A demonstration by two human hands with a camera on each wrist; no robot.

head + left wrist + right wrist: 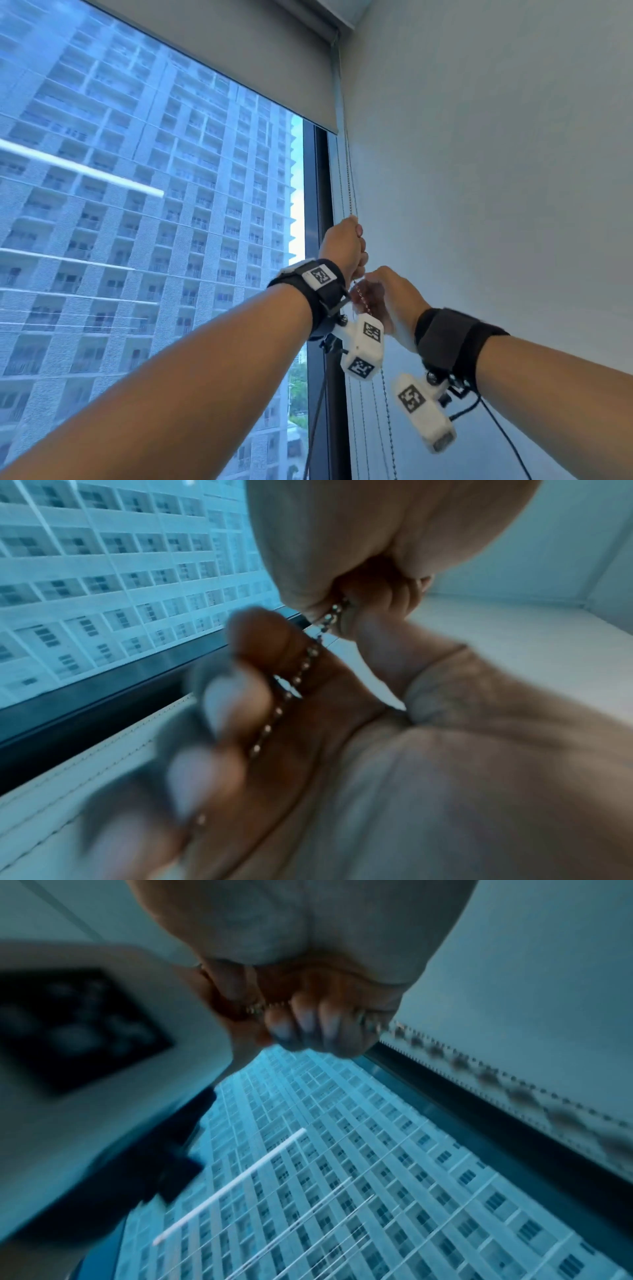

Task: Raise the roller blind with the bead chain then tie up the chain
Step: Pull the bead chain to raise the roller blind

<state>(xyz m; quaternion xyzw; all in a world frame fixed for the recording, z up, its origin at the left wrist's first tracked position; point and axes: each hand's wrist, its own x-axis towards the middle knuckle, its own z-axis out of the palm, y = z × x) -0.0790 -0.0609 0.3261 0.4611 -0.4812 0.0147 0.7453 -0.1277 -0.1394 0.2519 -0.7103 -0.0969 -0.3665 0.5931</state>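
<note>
The grey roller blind (239, 68) covers the top of the window, its bottom edge high up. Its bead chain (349, 178) hangs down the right side of the window. My left hand (342, 245) grips the chain in a fist. Just under it, my right hand (390, 298) has its fingers curled round the same chain. In the left wrist view the chain (294, 680) leaves my left hand (359, 547) and runs across my right hand (325, 723). The right wrist view is blurred, with my right hand (308, 1015) curled on the chain (459, 1064).
A dark window frame (320, 205) stands left of the chain and a plain white wall (479, 171) right of it. More chain strands (359, 411) hang below my hands. A high-rise building fills the glass. Cables dangle from the wrist cameras.
</note>
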